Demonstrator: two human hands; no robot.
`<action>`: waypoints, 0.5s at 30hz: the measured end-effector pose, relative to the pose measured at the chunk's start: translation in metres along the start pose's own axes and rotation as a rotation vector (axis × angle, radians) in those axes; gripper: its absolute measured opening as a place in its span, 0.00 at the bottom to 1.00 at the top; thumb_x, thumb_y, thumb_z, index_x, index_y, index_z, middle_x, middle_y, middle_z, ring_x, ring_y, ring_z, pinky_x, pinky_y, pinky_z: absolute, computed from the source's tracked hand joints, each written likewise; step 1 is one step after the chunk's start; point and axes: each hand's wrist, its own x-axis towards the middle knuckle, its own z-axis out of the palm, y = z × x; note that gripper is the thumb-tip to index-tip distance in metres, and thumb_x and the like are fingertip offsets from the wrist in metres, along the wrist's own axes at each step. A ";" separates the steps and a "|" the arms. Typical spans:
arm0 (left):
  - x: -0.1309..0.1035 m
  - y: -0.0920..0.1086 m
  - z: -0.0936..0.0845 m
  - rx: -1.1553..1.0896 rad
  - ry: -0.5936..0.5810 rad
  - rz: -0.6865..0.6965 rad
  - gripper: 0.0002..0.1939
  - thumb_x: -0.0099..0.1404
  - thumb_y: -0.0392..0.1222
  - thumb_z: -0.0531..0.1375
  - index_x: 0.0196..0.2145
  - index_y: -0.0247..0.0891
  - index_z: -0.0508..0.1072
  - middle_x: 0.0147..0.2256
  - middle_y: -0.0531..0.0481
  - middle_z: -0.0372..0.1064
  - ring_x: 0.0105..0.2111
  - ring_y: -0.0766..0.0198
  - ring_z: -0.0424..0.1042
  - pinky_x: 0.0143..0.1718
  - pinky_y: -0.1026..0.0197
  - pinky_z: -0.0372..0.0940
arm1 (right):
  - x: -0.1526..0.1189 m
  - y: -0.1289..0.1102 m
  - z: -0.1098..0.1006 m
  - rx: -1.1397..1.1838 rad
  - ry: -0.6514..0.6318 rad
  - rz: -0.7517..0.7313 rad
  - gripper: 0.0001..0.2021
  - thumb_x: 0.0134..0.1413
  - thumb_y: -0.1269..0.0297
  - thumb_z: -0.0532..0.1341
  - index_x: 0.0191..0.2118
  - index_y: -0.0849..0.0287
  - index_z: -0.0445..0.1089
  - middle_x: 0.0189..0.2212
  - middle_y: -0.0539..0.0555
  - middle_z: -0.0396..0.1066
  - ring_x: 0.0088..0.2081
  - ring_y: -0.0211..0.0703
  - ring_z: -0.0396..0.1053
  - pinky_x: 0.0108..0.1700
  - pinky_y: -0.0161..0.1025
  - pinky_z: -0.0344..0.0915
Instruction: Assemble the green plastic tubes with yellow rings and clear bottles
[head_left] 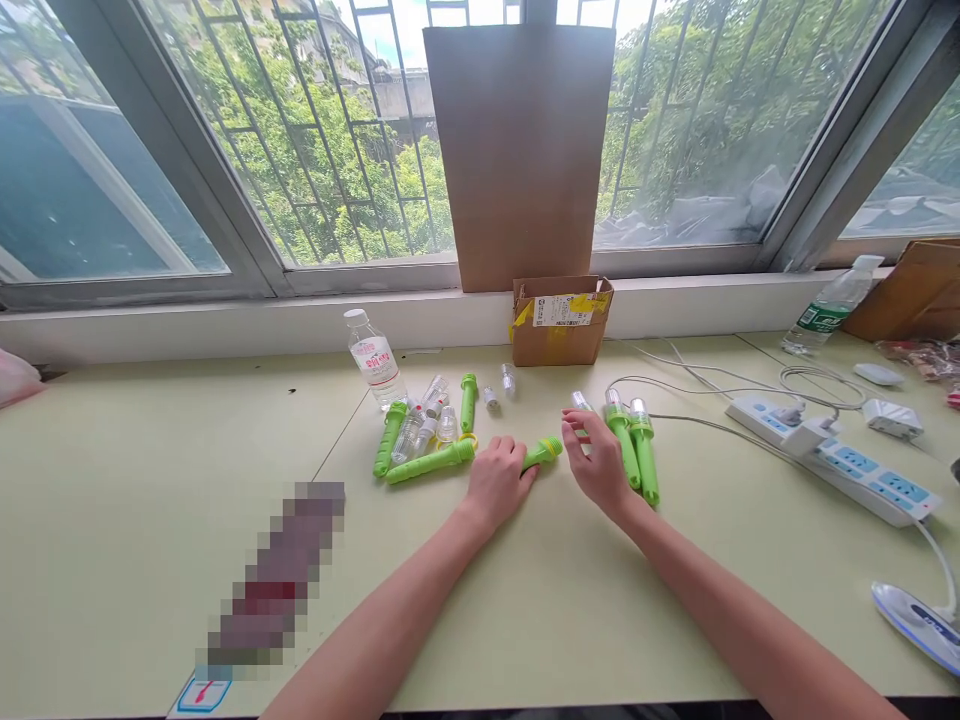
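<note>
My left hand (499, 482) is closed around a green plastic tube (543, 453), whose threaded end with a yellow ring sticks out to the right. Just right of that end, my right hand (598, 463) has loosely bent, partly parted fingers and no visible hold on anything. A clear cap (580, 400) shows behind its fingertips; whatever lies below the cap is hidden. Beside this hand lie two green tubes with clear caps, one nearer (622, 447) and one farther right (645, 455). Left of my left hand are loose green tubes (431, 463) and several clear caps (409, 435).
A water bottle (373, 362) stands behind the caps, another bottle (829, 308) at the back right. A small cardboard box (559, 345) sits by the windowsill. A power strip (832, 455) with cables (705, 368) occupies the right side. A blurred dark object (277, 575) lies front left.
</note>
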 end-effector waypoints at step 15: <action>0.000 0.002 0.012 0.048 0.063 0.022 0.15 0.66 0.49 0.51 0.41 0.36 0.68 0.38 0.43 0.66 0.39 0.54 0.63 0.39 0.54 0.57 | 0.032 -0.006 0.034 -0.322 -0.311 -0.105 0.13 0.60 0.63 0.52 0.48 0.56 0.67 0.48 0.56 0.69 0.50 0.48 0.65 0.47 0.43 0.65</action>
